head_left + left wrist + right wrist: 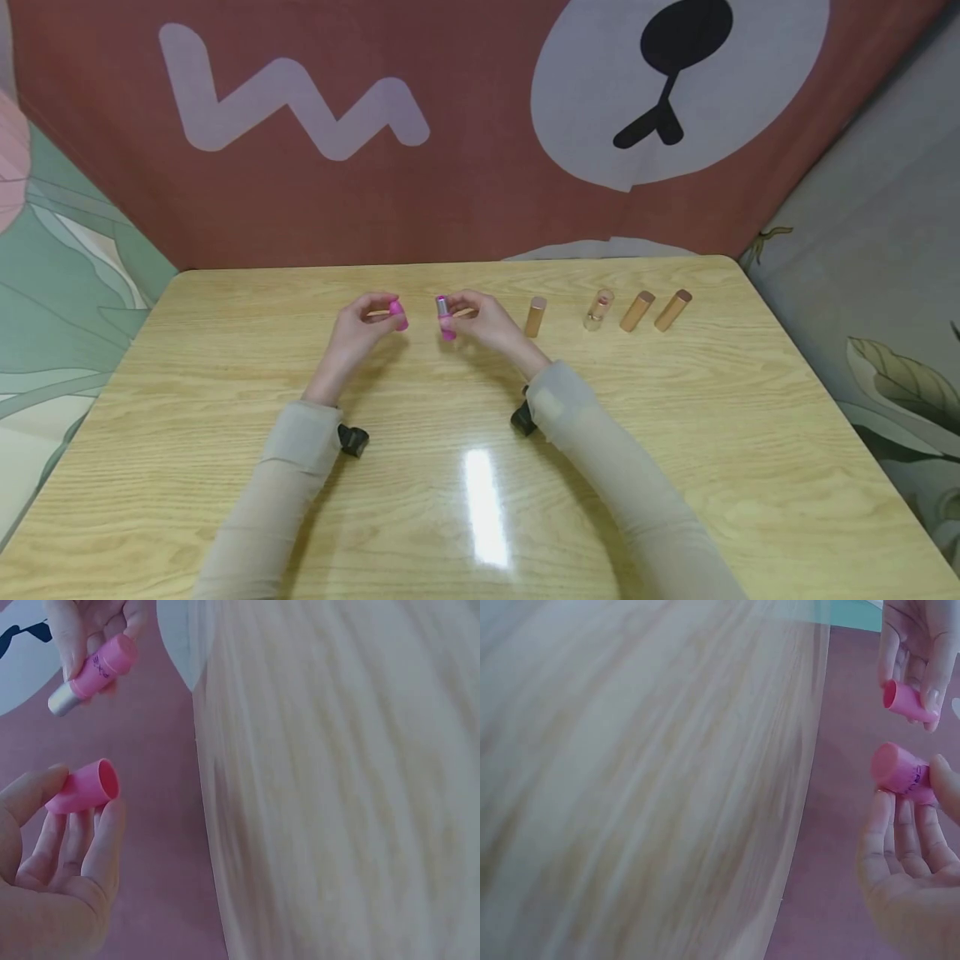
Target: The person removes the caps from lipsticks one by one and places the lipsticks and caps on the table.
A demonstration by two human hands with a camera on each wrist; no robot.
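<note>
Between thumb and fingers, my left hand pinches a pink lipstick cap, its hollow end facing out in the left wrist view. My right hand holds the pink lipstick base, which has dark lettering on its side. A silver collar sticks out of that base, with a bit of pink at its top in the head view. Cap and base are apart, a small gap between them, both held above the far half of the table.
On the wooden table, right of my right hand, stands a gold-brown tube. Farther right are a clear-based tube and two more gold-brown tubes, one beside the other. A red patterned cloth hangs behind the table.
</note>
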